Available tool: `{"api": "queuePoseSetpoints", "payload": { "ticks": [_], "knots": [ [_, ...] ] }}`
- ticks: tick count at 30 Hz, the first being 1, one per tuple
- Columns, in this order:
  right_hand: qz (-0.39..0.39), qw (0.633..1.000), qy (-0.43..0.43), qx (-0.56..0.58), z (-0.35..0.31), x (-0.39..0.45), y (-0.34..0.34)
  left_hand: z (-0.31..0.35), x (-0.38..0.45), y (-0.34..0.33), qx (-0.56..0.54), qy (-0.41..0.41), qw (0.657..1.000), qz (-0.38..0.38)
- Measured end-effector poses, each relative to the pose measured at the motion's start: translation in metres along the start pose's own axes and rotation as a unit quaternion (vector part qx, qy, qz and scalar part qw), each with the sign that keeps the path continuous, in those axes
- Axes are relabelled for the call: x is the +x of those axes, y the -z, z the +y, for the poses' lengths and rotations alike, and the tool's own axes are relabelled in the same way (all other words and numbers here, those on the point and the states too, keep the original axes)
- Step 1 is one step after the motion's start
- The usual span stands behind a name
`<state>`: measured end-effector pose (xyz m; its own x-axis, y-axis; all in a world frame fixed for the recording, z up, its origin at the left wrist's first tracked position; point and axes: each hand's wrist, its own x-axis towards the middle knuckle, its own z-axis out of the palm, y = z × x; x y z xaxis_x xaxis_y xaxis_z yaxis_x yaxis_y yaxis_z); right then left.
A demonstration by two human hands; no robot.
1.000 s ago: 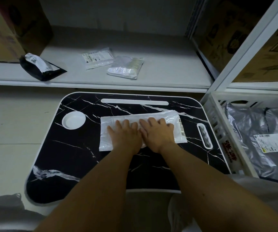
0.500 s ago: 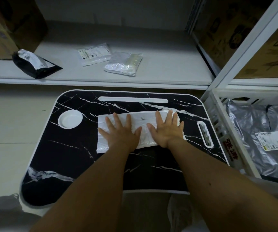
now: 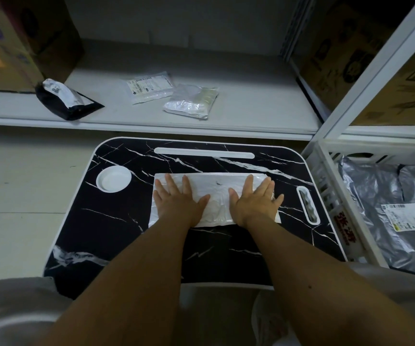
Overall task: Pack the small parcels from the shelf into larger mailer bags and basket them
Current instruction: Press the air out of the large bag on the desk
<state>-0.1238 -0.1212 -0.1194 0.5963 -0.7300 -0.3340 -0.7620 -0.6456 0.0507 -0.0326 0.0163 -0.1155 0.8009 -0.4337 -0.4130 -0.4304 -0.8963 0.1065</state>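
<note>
A white mailer bag (image 3: 216, 196) lies flat across the middle of the black marble-pattern lap table (image 3: 116, 228). My left hand (image 3: 176, 202) presses its left part with straight, spread fingers. My right hand (image 3: 256, 202) presses its right part the same way. On the shelf (image 3: 251, 106) behind the table lie three small parcels: a black pouch (image 3: 66, 99), a clear labelled packet (image 3: 150, 87) and a silvery packet (image 3: 191, 101). A white basket (image 3: 326, 176) at the right holds grey mailer bags (image 3: 376, 196).
Cardboard boxes (image 3: 14, 43) stand at the shelf's left end and more (image 3: 351, 46) on the right rack behind a white post (image 3: 376, 68). The table has a round white cup recess (image 3: 113, 179) at its left and a slot (image 3: 307, 204) at its right.
My hands have slid apart along the mailer bag, from side by side in the middle to its two ends, fingers spreading flat.
</note>
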Motion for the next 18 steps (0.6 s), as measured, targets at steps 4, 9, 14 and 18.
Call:
{"api": "queuePoseSetpoints", "payload": {
  "ticks": [4, 9, 14, 18],
  "knots": [
    [-0.038, 0.999, -0.015, -0.001, -0.003, 0.0, 0.01, -0.016, 0.007, 0.016, 0.013, -0.043, 0.997, -0.061],
    [-0.005, 0.999, 0.01, -0.033, -0.02, 0.004, 0.037, -0.036, 0.015, 0.06, 0.077, -0.106, 0.987, -0.091],
    [0.083, 0.994, 0.067, 0.033, -0.064, 0.005, 0.056, -0.036, 0.026, 0.09, 0.061, -0.144, 0.987, -0.04],
    [0.16, 0.975, 0.124, 0.093, -0.088, 0.015, 0.066, -0.025, 0.041, 0.098, -0.003, -0.163, 0.987, 0.001]
  ]
}}
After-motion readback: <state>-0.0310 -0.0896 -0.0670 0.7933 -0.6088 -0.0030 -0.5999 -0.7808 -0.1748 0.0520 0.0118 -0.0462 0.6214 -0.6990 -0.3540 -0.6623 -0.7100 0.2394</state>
